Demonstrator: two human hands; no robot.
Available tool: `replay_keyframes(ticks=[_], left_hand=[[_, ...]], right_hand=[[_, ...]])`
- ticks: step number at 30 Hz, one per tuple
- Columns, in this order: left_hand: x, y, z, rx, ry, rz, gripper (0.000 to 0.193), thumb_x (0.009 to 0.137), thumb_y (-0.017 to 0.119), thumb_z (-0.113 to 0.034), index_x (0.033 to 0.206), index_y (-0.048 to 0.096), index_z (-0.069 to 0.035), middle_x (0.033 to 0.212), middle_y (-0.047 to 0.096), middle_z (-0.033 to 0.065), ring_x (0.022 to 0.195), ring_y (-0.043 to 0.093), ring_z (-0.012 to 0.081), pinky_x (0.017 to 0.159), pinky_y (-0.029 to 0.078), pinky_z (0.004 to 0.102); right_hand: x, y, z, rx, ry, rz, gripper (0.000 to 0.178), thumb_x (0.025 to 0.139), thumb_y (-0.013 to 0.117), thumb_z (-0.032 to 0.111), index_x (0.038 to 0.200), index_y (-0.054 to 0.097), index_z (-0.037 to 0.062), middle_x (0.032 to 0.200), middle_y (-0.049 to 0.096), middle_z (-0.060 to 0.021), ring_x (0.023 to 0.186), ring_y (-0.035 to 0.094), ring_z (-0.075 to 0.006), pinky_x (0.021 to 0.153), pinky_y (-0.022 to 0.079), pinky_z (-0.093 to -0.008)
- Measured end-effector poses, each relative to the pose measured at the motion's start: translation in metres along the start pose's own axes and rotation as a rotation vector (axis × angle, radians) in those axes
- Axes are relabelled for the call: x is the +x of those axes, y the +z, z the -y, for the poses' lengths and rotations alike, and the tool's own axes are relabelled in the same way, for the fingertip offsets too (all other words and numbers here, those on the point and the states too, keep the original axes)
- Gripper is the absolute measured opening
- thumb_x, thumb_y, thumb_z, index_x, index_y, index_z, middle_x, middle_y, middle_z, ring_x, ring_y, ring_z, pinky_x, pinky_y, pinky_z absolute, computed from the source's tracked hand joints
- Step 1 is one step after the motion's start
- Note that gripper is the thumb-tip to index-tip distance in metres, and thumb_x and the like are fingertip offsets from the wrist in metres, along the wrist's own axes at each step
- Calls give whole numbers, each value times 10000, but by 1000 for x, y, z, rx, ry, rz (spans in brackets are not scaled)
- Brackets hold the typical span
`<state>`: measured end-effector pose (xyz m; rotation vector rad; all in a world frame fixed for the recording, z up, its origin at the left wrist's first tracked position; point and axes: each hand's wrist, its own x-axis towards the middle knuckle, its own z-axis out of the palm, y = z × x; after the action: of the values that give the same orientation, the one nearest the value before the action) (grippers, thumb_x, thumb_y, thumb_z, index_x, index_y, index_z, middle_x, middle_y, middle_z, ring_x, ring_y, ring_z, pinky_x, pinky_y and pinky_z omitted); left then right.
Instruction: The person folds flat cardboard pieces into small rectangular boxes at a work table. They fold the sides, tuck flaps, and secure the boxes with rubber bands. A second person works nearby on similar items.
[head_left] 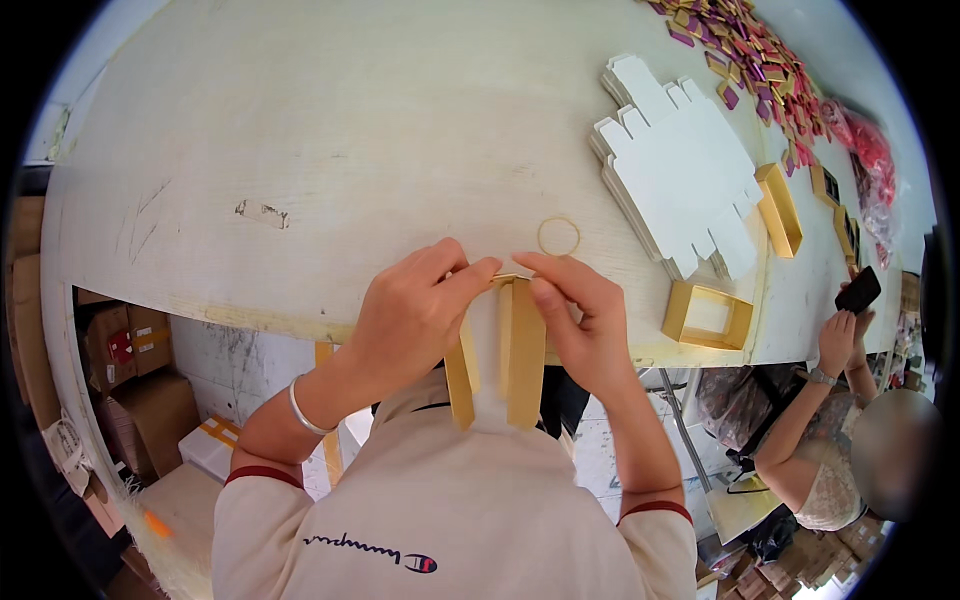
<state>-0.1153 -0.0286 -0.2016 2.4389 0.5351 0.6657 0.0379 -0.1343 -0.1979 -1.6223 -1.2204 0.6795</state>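
Observation:
Between my hands, at the table's near edge, is a partly folded cardboard box (524, 355) with gold outer sides and a pale inside. Its long side walls stand up and point toward my body. My left hand (412, 308) is closed, thumb and fingers pinching the far left corner of the box. At the far right corner, my right hand (588, 312) pinches the same end with thumb and forefinger. A thin yellowish rubber band (579, 238) lies on the table just beyond my right fingers.
A stack of flat white box blanks (680, 165) lies to the right. Folded gold boxes (708, 340) (779, 212) stand beside it. Many small gold, purple and red pieces (760, 70) are heaped at the far right. A co-worker at right holds a black phone (858, 291).

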Motion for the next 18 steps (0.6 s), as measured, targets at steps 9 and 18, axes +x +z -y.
replay_keyframes(ticks=[9,18], left_hand=[[7,1,5,-65,-75,105,138,783,645,-49,917,649,-15,718,492,75,602,532,233,511,432,330],[8,2,4,122,20,133,213,726,630,-10,939,630,-27,717,490,67,585,516,221,487,416,318]], right_hand=[[2,6,-14,-417,-285,-18,202,711,611,-43,901,594,26,633,480,-56,538,497,-210,476,410,-295],[21,-5,-1,-320,5,220,148,746,603,-39,887,596,8,672,492,-51,574,513,-194,500,427,-289]])
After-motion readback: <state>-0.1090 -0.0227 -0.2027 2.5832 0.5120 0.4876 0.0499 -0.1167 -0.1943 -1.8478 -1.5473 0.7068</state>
